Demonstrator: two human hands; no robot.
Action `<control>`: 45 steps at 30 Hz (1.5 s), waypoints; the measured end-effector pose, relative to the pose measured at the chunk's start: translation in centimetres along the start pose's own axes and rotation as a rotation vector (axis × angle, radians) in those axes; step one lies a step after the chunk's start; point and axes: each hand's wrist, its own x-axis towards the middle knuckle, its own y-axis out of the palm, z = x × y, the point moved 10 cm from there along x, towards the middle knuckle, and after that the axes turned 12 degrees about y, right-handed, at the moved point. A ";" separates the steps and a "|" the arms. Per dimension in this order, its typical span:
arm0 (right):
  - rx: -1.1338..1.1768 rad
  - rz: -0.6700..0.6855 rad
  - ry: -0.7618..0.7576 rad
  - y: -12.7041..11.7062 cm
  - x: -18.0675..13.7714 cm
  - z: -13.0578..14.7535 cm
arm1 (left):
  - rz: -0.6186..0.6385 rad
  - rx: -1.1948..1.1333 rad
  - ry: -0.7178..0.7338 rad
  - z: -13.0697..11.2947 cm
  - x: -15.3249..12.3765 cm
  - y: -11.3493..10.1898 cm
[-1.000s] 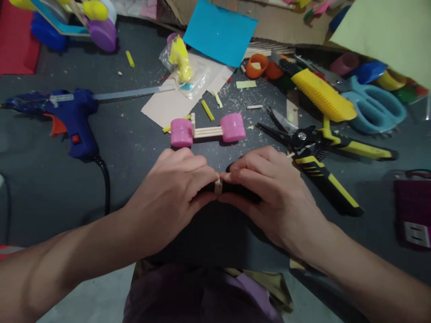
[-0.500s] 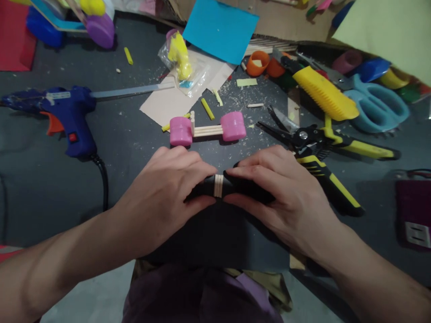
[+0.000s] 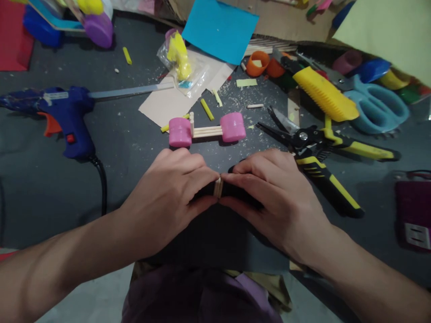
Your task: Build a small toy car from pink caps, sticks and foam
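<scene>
Between my fingertips, low over the dark table, is a small row of short wooden sticks (image 3: 218, 187) standing side by side. My left hand (image 3: 171, 193) pinches it from the left with thumb and forefinger. From the right, the thumb and forefinger of my right hand (image 3: 272, 197) press on it, hiding part of its ends. Just beyond my hands lies a piece made of pale wooden sticks (image 3: 207, 131) with a pink plastic cap (image 3: 233, 127) at the right end and another pink cap (image 3: 180, 132) at the left. A short upright row of sticks stands by the left cap.
A blue glue gun (image 3: 69, 116) lies left, its cord running toward me. On the right are black-and-yellow pliers (image 3: 310, 139), a yellow-handled cutter (image 3: 325, 93) and blue-handled scissors (image 3: 379, 105). Blue paper (image 3: 220, 30), a plastic bag (image 3: 183, 63) and scraps lie at the back.
My right hand has shifted left, so both hands' fingertips now close in on the wooden sticks. The row of sticks has tilted a little. The pink-capped piece stays in place.
</scene>
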 end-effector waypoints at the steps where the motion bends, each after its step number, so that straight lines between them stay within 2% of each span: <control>1: 0.003 0.003 0.000 0.1 0.0 0.0 | 0.000 -0.002 0.005 0.0 0.0 0.0; 13: 0.069 0.057 0.026 0.2 0.4 0.2 | 0.010 -0.053 0.021 -0.1 -0.1 0.2; 22: 0.182 0.044 0.082 -1.2 0.2 -1.2 | -0.011 -0.126 -0.006 0.4 -0.4 -0.1; 28: 0.111 0.020 0.039 -1.0 0.3 -1.2 | -0.042 -0.117 -0.024 0.4 -0.4 -0.8; 36: 0.047 0.046 0.014 -0.6 0.4 -0.8 | 0.031 0.010 0.007 -0.1 -0.2 0.0; 45: -0.010 0.034 -0.015 -0.6 0.2 -0.3 | -0.014 -0.039 0.039 -0.4 -0.2 -0.5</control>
